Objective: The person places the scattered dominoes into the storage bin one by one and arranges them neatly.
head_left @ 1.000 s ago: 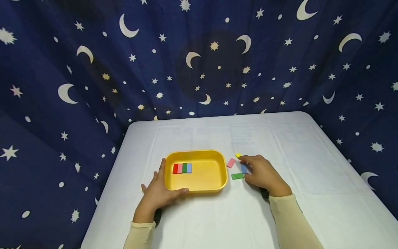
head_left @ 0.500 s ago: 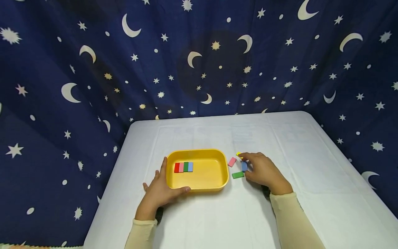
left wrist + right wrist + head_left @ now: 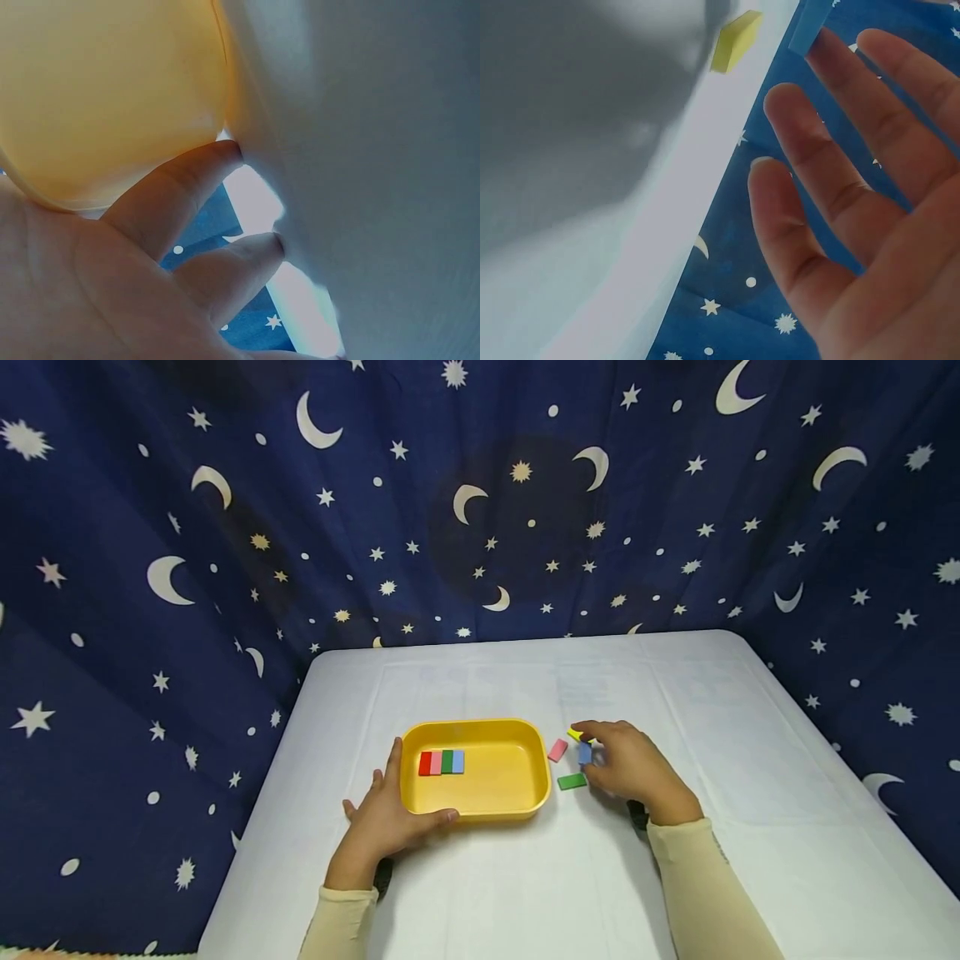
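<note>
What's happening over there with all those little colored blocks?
Someone's right hand is holding a blue block just to the right of the yellow tray, and their left hand rests against the tray's left side. Inside the tray, four blocks lie side by side in a row: red, pink, green and blue. A loose pink block, a loose green block and a yellow block are outside it, on the white table.

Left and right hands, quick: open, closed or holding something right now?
Left hand: open, touching the yellow tray.
Right hand: pinching a light-blue tile.
</note>
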Demonstrator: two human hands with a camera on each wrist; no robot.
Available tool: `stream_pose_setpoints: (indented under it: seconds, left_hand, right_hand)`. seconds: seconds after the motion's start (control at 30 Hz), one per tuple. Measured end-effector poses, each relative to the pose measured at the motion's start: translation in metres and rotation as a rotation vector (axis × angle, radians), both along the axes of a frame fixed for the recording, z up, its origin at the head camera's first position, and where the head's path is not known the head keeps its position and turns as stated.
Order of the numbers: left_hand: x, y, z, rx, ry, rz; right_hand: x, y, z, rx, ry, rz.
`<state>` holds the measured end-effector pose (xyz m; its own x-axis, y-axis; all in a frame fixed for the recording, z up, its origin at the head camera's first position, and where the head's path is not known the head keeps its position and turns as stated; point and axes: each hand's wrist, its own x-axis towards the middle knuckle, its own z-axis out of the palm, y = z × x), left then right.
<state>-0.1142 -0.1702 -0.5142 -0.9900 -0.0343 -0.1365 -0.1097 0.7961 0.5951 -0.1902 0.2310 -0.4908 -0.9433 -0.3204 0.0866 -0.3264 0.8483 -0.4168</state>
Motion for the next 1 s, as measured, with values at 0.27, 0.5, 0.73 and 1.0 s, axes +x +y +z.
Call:
stream_pose_setpoints:
  seconds: [0.27,0.5,0.73,1.0]
  left_hand:
    - [0.002,-0.002,0.001,-0.001,-0.006,0.014]
    - [-0.002,-0.001,0.0,-0.02,-0.014,0.017]
    - [-0.003,0.0,0.002,-0.014,-0.014,0.022]
    - [-0.003,-0.002,0.001,-0.019,0.001,0.022]
  right_hand:
    - [-0.005,-0.024,0.014,-0.037,0.084,0.105]
    - [-0.017,-0.058,0.04,-0.058,0.196,0.214]
    - [-0.029,-0.097,0.055,-0.068,0.179,0.25]
    - [-0.036,-0.136,0.052,-0.096,0.16,0.304]
